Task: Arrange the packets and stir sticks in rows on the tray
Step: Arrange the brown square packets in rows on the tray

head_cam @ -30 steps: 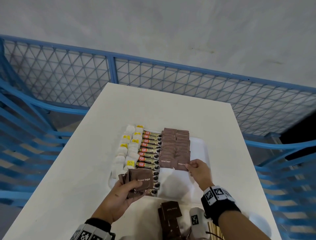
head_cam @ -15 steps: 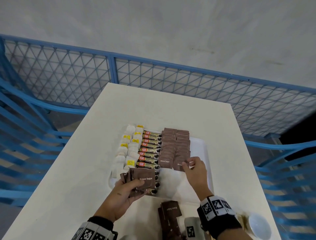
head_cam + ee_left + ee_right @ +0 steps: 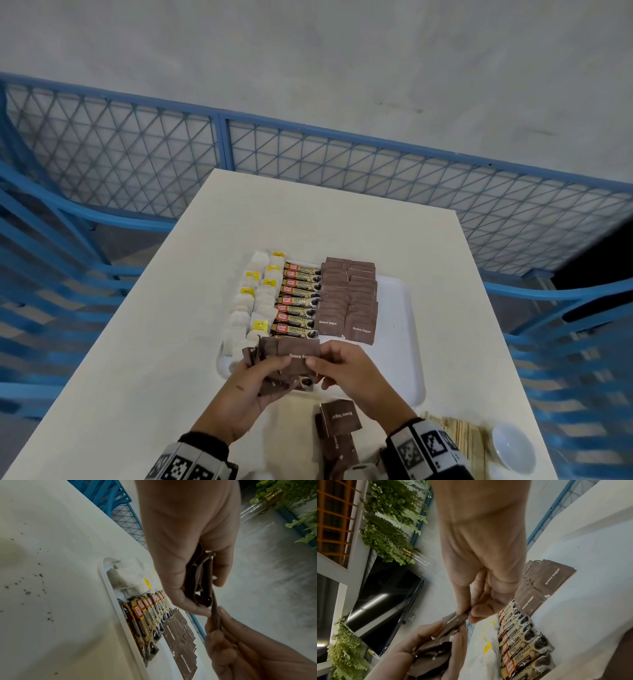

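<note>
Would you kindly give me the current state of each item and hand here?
Left hand: holds a fanned stack of sugar packets.
Right hand: pinches the top packet of that stack.
Tray: holds tea bags, coffee sticks, sugar rows; right part bare.
Loose sugar packets: off tray.
Stir sticks: off tray.

A white bench (image 3: 178, 342) carries a white tray (image 3: 407, 346) near its middle. Near the front edge, directly on the bench, lie a loose heap of brown sugar packets (image 3: 339, 425), a bundle of wooden stir sticks (image 3: 462, 442) and a small white bowl (image 3: 513, 448).
</note>
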The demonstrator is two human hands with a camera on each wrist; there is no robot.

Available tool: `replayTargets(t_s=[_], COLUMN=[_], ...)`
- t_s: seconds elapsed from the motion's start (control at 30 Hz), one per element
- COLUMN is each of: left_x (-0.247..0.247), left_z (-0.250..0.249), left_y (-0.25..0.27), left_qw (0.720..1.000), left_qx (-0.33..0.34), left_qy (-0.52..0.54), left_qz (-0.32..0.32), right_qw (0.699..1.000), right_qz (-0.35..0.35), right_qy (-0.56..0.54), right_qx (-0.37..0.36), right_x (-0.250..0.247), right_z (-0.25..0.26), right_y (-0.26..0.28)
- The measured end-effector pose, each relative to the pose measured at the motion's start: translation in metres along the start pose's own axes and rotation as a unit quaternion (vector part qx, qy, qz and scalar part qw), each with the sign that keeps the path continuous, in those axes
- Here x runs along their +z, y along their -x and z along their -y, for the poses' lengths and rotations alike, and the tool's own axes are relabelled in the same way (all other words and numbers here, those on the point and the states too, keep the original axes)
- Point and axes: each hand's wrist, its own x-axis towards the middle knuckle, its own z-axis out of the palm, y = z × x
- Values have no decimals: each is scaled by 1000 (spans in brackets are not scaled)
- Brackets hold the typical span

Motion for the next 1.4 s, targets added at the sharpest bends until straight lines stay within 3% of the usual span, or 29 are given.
replayTargets(t_s=[0.2, 0.3, 0.5, 1.1, 1.23, 1.4], left_x=[-4, -5, -6, -7, -7, -3], left_z=[-2, -1, -4, -2, -2, -3], left_y=[0, 0, 1, -1, -2, 1], left_qw=[999, 999, 999, 999, 999, 999], left_qx=[-2, 2, 9, 10, 5, 14], left_qy=[47, 45, 21, -3, -15, -39], left_qz=[0, -9, -26, -38, -37, -15], right_qw=[998, 992, 958, 936, 946, 992], right_qz=[-44, -112, -257, -300, -254, -16], right_qy=[-41, -42, 115, 175, 203, 128], right_qx=[21, 35, 51, 51, 2, 0], right_x=[-13, -23, -44, -46, -31, -2], right_z=[-9, -18, -35, -50, -28, 3], right_y=[-5, -14, -44, -73, -57, -24])
